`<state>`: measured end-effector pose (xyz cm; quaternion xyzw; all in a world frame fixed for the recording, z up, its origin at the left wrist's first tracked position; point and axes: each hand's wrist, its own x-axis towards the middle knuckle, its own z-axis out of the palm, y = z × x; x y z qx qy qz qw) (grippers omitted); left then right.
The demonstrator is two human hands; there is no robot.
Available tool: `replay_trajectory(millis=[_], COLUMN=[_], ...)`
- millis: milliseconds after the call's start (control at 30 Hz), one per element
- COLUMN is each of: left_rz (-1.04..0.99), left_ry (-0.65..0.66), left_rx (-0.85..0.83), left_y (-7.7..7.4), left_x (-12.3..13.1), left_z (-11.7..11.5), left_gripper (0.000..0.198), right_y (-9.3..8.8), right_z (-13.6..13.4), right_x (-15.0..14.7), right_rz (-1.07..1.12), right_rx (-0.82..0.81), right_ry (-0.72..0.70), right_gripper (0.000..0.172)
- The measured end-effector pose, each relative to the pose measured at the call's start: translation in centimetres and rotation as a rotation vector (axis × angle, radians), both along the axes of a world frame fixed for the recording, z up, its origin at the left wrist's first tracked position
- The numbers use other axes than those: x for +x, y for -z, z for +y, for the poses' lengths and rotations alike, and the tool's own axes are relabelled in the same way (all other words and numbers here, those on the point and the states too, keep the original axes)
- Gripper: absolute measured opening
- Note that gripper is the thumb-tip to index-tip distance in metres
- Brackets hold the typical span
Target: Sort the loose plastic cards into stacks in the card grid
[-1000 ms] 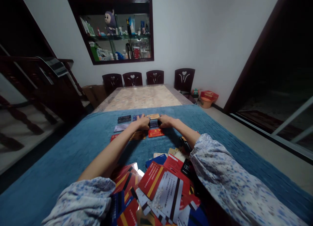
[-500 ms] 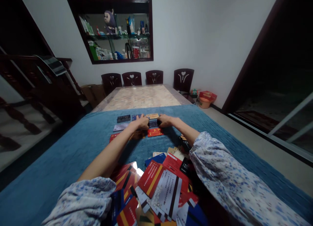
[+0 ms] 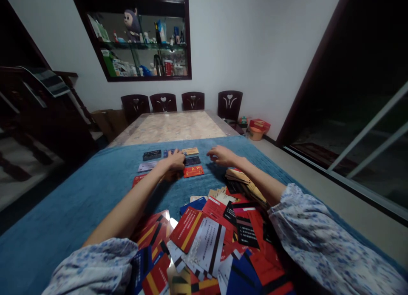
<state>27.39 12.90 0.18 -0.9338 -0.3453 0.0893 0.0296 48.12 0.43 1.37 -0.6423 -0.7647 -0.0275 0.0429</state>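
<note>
Cards lie in rows on the blue cloth (image 3: 105,193). My left hand (image 3: 175,160) rests over the middle of these rows, its fingers apart at the left edge of a dark card (image 3: 193,161). Above that lies a yellow card (image 3: 190,151), and below it an orange-red card (image 3: 194,171). A black card (image 3: 152,155), a lilac card (image 3: 147,166) and a red card (image 3: 137,180) make the left column. A blue card (image 3: 168,152) shows partly behind my left fingers. To the right of the rows, my right hand (image 3: 221,156) holds nothing, its fingers loosely bent and apart.
A heap of mixed cards (image 3: 207,244) spreads close to me between my forearms. Black and gold cards (image 3: 244,182) are piled under my right forearm. Dark wooden chairs (image 3: 230,106) stand beyond the table's bare far end (image 3: 172,127).
My right hand has left the dark card and moved off to the right. My left hand stays by the card's left side. The view has turned slightly right.
</note>
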Motion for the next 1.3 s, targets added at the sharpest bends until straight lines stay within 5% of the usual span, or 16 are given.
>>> replay_trajectory(millis=[367,633,933,1300], left_rz=[-0.068,-0.183,-0.209,-0.162], left_ry=[0.010,0.227,0.440,0.523], left_rx=[0.113,0.083,0.011,-0.122], left_y=[-0.7,0.1,0.7,1.7], left_x=[0.2,2.3,5.8,8.3], left_z=[-3.3,-7.1,-11.4,-12.7], left_gripper=[0.045,0.038,0.038,0.036], right_y=[1.5,3.4,4.2,4.6], right_z=[-7.7,-12.7,-13.9,-14.4], right_x=[2.3,3.0,2.9,2.9], right_rz=[0.026,0.085,0.011,-0.022], right_rx=[0.183,0.211,0.184,0.095], right_ry=[0.063,0.214,0.277,0.287], right_gripper=[0.024,0.026,0.028,0.026])
